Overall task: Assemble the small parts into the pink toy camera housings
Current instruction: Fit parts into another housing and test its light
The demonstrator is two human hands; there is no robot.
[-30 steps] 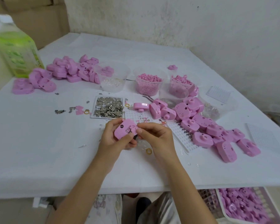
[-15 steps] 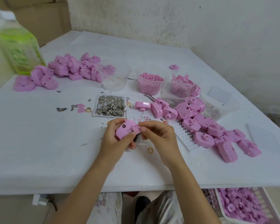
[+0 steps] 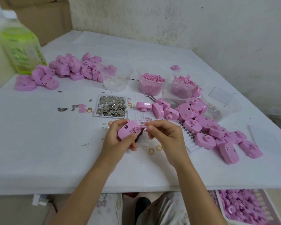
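Note:
My left hand [image 3: 116,140] grips a pink toy camera housing [image 3: 128,129] just above the table, its open side turned toward me. My right hand [image 3: 165,137] pinches a small pink part [image 3: 143,126] at the housing's right edge, fingertips touching the housing. A tray of small metal pieces [image 3: 111,106] lies just beyond the hands. Cups of pink pellets [image 3: 151,84] and pink parts [image 3: 184,85] stand behind it. A pile of pink housings [image 3: 206,125] spreads to the right, another pile [image 3: 75,69] sits at the far left.
A green-labelled bottle [image 3: 21,46] stands at the far left. A clear cup of clear bits [image 3: 116,78] is behind the tray. Yellow rings [image 3: 151,150] and a white perforated board [image 3: 189,138] lie by my right hand. A basket of pink housings [image 3: 243,207] sits below the table edge.
Both hands with the housing stay in about the same spot; my right fingers have closed in on the housing's right edge with the small part. The view shifted slightly.

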